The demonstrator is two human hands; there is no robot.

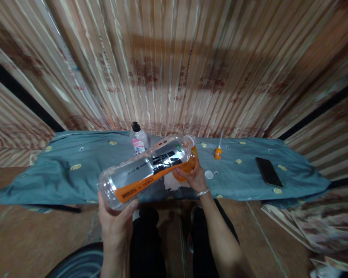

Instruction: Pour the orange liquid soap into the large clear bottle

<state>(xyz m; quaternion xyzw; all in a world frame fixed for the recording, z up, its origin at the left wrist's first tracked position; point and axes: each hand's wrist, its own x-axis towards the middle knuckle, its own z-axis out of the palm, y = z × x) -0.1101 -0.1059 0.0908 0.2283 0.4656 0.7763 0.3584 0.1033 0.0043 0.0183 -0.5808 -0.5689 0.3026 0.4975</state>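
surroundings: blue cloth over low surface. on it: pump bottle at rear, white cap just beside r. hand, small orange item, phone well apart to the right. clear bottle held tilted above cloth edge (base toward camera). left hand: fingers curled round base. right hand: fingers closed on orange funnel-like piece at bottle mouth.

left hand: mine, bare, no glove or ring that I can make out
right hand: mine, bare too
wrist: thin silver metal bangle round my right wrist
sleeves: none showing, both forearms uncovered
legs: my plain black trousers
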